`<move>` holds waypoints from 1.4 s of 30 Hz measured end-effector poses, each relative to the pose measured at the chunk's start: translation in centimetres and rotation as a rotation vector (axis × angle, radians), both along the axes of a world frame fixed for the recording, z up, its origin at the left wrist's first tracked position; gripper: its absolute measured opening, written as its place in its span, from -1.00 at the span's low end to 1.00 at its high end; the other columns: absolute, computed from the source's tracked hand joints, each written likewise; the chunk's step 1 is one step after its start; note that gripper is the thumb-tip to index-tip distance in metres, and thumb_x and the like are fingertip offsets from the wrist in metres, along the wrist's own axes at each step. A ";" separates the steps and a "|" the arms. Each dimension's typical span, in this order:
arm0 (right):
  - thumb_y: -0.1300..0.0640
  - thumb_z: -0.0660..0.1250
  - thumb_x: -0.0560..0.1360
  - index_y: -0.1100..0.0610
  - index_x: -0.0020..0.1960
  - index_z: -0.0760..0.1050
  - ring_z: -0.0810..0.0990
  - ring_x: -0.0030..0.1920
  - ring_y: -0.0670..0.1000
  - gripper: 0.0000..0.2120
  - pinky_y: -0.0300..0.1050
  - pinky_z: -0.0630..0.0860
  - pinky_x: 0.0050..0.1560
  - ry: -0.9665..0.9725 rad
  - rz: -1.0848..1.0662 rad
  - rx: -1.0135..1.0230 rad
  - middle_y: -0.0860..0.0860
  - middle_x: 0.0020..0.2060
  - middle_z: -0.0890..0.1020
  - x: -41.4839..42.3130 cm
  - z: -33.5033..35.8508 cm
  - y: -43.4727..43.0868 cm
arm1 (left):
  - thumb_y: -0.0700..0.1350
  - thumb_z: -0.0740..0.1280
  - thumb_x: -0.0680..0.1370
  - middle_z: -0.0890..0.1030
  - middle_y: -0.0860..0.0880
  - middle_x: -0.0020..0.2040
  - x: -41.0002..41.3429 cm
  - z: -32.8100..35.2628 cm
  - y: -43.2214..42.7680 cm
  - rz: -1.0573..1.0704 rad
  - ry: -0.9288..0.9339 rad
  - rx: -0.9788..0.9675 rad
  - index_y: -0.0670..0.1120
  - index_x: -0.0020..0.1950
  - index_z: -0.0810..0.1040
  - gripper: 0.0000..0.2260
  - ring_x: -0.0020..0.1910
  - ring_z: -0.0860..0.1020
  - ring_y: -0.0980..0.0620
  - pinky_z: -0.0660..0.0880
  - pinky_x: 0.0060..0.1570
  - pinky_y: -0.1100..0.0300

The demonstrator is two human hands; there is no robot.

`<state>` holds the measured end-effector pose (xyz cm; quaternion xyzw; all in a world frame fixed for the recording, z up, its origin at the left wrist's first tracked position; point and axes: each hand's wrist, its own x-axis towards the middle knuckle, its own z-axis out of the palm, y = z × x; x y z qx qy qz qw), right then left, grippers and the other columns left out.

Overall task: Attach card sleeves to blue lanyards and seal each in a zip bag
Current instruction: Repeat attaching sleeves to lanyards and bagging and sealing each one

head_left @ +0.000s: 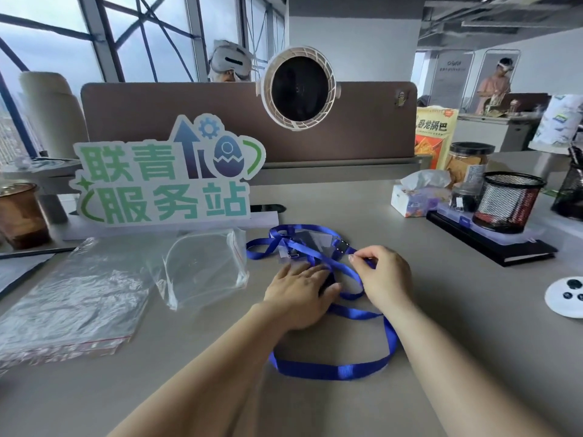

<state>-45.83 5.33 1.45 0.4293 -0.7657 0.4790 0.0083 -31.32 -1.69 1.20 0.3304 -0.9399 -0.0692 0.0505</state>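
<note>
Your left hand (pixel 299 294) flat, palm down, fingers straight, pressing blue lanyard (pixel 331 372) onto desk (pixel 457 310). Your right hand (pixel 386 275) curled, thumb and forefinger pinching strap just beside left fingertips. Lanyard count unclear in tangle. Clear card sleeves (pixel 318 242) just beyond both hands. Two zip bags (pixel 202 266) left of left hand.

Soft grey daylight from tall steel-framed windows (pixel 56 42) upper left. Matte grey desk top (pixel 441 310) evenly lit, shadows faint. Mild glare on crinkled clear plastic zip bags (pixel 72 298). Wide-angle bowing at edges; background soft.
</note>
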 end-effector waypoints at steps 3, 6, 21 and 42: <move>0.11 0.36 0.47 0.07 -0.15 0.59 0.52 -0.17 -0.03 -0.94 -0.22 0.34 -0.16 -0.001 0.003 -0.011 -0.05 -0.18 0.62 0.0 0.2 0.1 | 0.10 0.07 0.63 0.39 0.07 0.42 -0.1 0.2 0.5 -0.179 0.146 0.114 0.03 0.40 0.37 -0.62 0.41 0.30 0.06 0.18 0.40 0.14; 0.14 0.38 0.45 0.07 -0.16 0.59 0.54 -0.17 -0.02 -0.97 -0.21 0.34 -0.17 -0.033 0.008 0.013 -0.06 -0.19 0.63 -0.1 0.1 0.3 | -0.09 0.22 0.55 0.57 0.04 0.12 0.7 0.2 -0.9 -0.040 0.427 0.071 0.00 0.13 0.55 -0.80 0.14 0.50 -0.01 0.42 0.10 0.15; 0.20 0.38 0.44 0.04 -0.19 0.54 0.53 -0.15 -0.08 -0.92 -0.28 0.32 -0.18 0.017 0.092 0.026 -0.10 -0.16 0.60 0.8 0.6 0.8 | 0.25 -0.06 0.59 0.34 0.03 0.41 5.0 2.1 1.3 0.180 -0.056 -0.056 0.21 0.32 0.45 -0.57 0.39 0.26 -0.07 0.22 0.31 0.09; 0.05 0.20 0.55 -0.05 -0.07 0.46 0.55 -0.10 0.09 -0.93 -0.11 0.39 -0.14 0.282 0.191 0.408 -0.06 -0.22 0.63 1.2 1.4 2.8 | 0.19 0.03 0.60 0.59 0.02 0.06 10.3 1.9 2.8 0.334 0.043 -0.104 0.02 0.02 0.49 -0.66 0.21 0.43 -0.02 0.32 -0.02 0.14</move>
